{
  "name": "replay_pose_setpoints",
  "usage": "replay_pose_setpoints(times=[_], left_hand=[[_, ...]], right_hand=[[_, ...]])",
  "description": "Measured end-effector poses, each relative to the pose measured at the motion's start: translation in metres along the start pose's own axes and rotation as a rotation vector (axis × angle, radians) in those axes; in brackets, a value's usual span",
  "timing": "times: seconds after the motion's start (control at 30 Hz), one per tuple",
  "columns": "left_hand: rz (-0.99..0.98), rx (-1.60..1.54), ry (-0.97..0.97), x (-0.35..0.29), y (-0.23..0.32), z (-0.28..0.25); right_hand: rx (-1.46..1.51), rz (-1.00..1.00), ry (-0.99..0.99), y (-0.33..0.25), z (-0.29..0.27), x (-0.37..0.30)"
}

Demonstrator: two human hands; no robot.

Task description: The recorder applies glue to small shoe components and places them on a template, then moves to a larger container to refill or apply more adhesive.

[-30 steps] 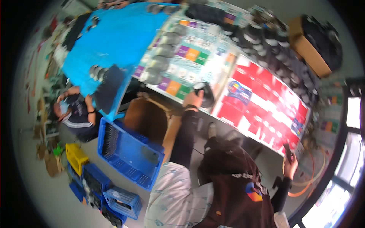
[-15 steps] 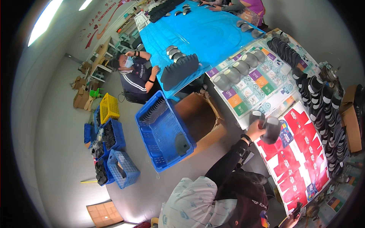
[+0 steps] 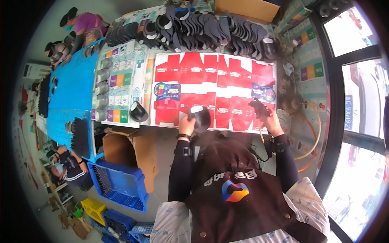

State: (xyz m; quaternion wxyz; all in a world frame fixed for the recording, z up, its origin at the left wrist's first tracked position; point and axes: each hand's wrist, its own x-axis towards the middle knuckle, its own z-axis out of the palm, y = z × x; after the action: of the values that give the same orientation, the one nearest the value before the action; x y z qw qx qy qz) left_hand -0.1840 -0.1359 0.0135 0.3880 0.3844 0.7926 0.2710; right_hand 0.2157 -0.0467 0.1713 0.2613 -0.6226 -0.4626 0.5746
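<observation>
Over the near edge of a red-and-white printed sheet (image 3: 206,99), my left hand (image 3: 185,124) is closed on a dark, rounded, cup-shaped piece (image 3: 201,121) with a pale patch on top. To the right, my right hand (image 3: 272,121) wraps round a black spray gun (image 3: 258,107), its nozzle end pointing up and left, a yellowish hose hanging below. Another dark cup-shaped piece (image 3: 138,112) with a white patch lies by the sheet's left edge.
Stacks of dark curved pieces (image 3: 202,30) line the table's far side. Grey rounded pieces (image 3: 102,88) stand in a row at left, beside a blue-covered table (image 3: 69,97) with people around it. A blue crate (image 3: 121,178) and cardboard box (image 3: 144,152) stand lower left; coiled hoses (image 3: 318,129) hang right.
My view has swung to the right, bringing the red sheet to the middle and the windows into sight. The cup-shaped piece stays in my left hand; the spray gun stays in my right.
</observation>
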Motion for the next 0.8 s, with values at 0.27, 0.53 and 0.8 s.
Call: replay_pose_setpoints(times=[0.27,0.53,0.8], left_hand=[[-0.019,0.018,0.243,0.072,0.03,-0.031],[-0.134,0.05,0.333,0.149,0.032,-0.058],[-0.066,0.065,0.273,0.177,0.013,-0.056]], right_hand=[[0.149,-0.047,-0.26,-0.011,0.049,0.034],[-0.173,-0.13,-0.249,-0.076,0.141,0.062],[-0.396,-0.036,-0.296,-0.129,0.231,0.091]])
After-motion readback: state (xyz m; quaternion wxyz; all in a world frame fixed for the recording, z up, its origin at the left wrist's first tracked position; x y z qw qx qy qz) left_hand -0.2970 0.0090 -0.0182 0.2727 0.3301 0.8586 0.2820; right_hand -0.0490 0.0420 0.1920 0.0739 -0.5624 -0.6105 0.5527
